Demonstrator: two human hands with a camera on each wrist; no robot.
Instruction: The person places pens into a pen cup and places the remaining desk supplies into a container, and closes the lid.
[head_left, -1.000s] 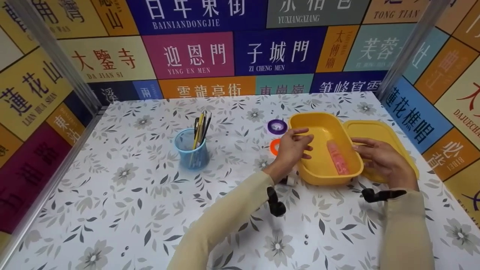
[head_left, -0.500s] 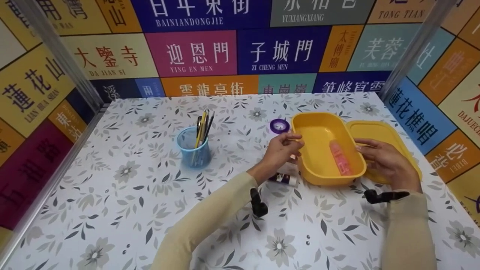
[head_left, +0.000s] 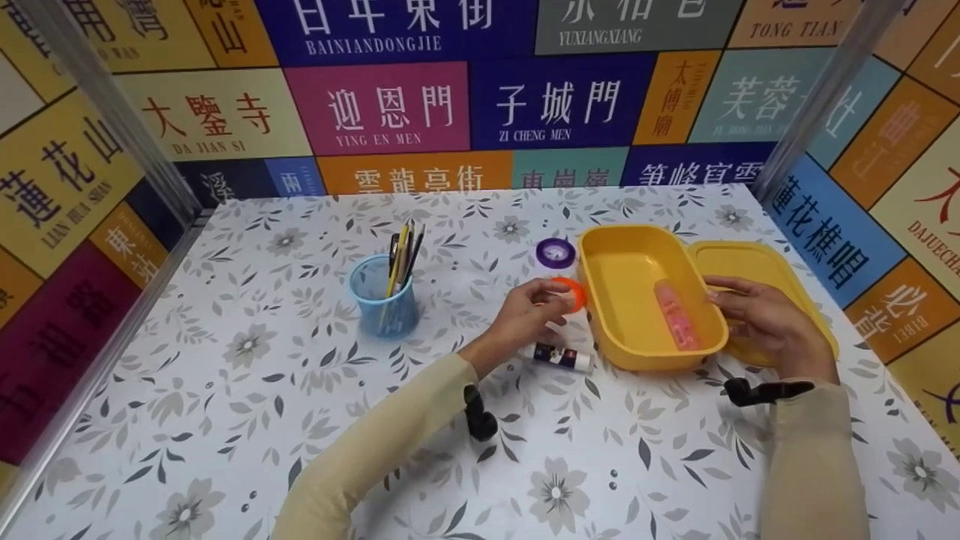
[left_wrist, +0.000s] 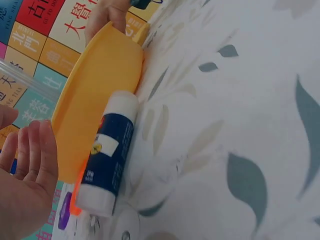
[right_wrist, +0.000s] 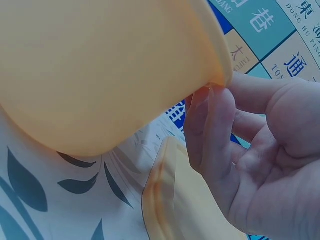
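Note:
A yellow plastic box [head_left: 652, 358] without its lid stands at the right of the table, with a long pink object [head_left: 676, 319] lying inside. My right hand [head_left: 776, 322] holds the box's right rim; the right wrist view shows thumb and finger [right_wrist: 220, 107] meeting at that edge. Left of the box is my left hand [head_left: 517, 322], its fingers [left_wrist: 45, 150] loosely bent with nothing between them in the left wrist view. An orange tape roll [head_left: 577, 294] lies just past its fingertips. Below that hand, a glue stick [head_left: 561, 357] with a dark label lies close to the box.
The yellow lid [head_left: 750, 255] lies flat behind the right hand. A purple tape roll [head_left: 556, 253] sits at the box's back left. Farther left stands a blue pen cup [head_left: 386, 311] with several pens and pencils. Printed panels [head_left: 375, 105] wall in the patterned table [head_left: 450, 480].
My left hand has drawn back leftward from over the box's left rim to beside the orange tape roll, uncovering the glue stick. The right hand stays at the box's right rim.

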